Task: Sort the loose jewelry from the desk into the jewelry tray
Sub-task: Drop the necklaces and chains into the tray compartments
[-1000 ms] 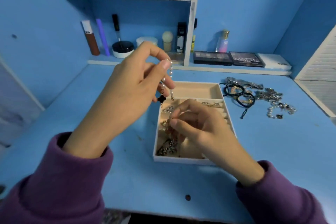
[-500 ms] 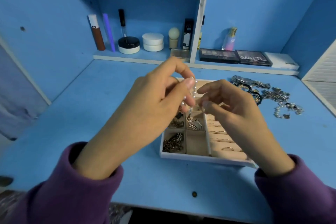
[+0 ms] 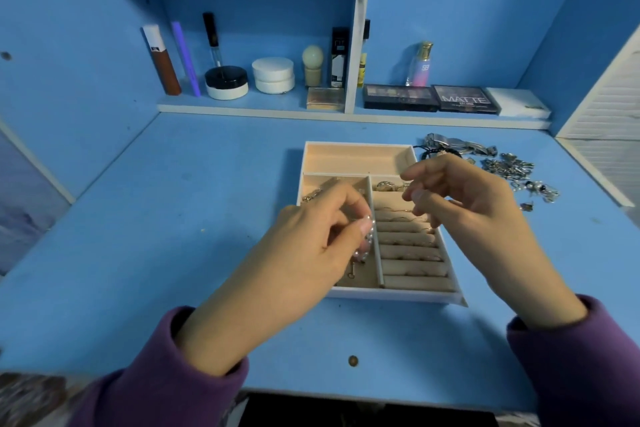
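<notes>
Two bare hands, left hand (image 3: 304, 246), right hand (image 3: 464, 208), long purple sleeves (image 3: 162, 378) with ribbed cuffs at the wrists

The blue desk (image 3: 166, 225) carries a jewelry tray (image 3: 398, 297), loose jewelry (image 3: 506, 166) just beside.

Cool, dim light tints the blue bench (image 3: 138, 253); the tray (image 3: 356, 146) casts a soft shadow toward 9 o'clock. Left hand (image 3: 311, 239) and right hand (image 3: 460, 198) blur slightly; lines bow at 3 and 9 o'clock.

Two hands (image 3: 311, 246) (image 3: 467, 204), one jewelry tray (image 3: 356, 158), one pearl bracelet (image 3: 368, 242), two dark palettes (image 3: 398, 98) (image 3: 465, 99)
</notes>
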